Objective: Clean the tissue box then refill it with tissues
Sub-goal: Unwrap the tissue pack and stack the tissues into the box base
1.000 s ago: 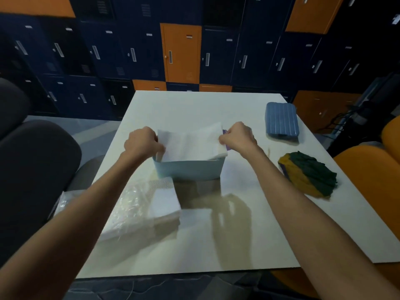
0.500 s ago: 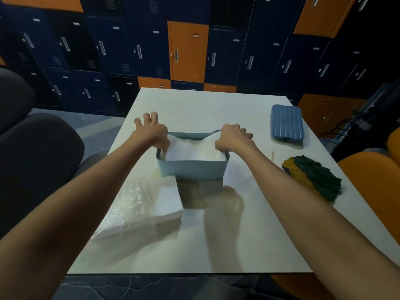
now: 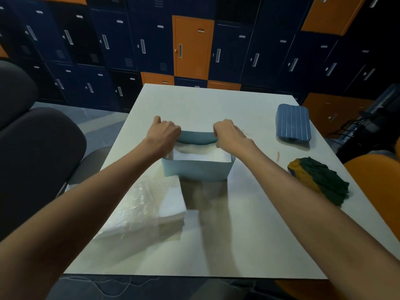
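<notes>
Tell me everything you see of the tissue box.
The tissue box is a pale blue, open-topped rectangle, seemingly thin plastic or card, standing upright on the table. White tissues fill it nearly to the rim. The left hand and right hand grip the two ends of its far wall, fingers curled over the edge. A tissue pack lies by its near left corner.

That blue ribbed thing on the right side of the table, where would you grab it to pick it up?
Probably by its two long edges, coming straight down from above. The blue ribbed piece lies flat on the table with nothing against it, so both edges are free, and its width looks easier to span than its length.
</notes>
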The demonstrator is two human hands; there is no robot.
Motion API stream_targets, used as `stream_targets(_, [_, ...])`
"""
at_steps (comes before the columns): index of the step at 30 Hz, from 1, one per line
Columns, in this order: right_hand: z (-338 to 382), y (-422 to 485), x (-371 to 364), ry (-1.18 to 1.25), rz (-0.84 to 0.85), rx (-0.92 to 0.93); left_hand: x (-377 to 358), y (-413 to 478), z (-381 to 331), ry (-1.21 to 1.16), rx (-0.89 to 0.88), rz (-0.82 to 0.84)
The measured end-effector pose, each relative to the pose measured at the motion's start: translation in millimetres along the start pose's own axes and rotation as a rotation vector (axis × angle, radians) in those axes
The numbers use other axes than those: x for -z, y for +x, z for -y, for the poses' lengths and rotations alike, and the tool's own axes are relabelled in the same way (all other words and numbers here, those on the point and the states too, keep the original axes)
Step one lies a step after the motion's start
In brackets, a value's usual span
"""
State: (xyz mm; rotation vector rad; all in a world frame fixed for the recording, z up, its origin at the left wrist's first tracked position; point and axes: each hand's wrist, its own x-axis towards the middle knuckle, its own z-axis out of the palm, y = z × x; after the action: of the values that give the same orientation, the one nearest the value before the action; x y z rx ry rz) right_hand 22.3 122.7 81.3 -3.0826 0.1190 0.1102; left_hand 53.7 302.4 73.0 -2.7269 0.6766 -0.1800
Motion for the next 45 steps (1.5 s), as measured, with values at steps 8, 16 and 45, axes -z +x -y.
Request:
stream_targets(8, [7.7, 0.3, -24.8, -0.112, 0.184, 0.070, -16.1, 2.7, -11.6, 0.108, -0.020, 0.147])
stream_targets(16, [8.5, 3.2, -27.8, -0.061, 0.215, 0.026, -26.2, 4.8, -12.4, 0.086, -0.034, 0.161])
stream_targets(45, [67.5, -127.9, -92.6, 0.848, 0.067, -0.060, -88.5, -174.1, -0.3, -0.714, 0.490, -0.140])
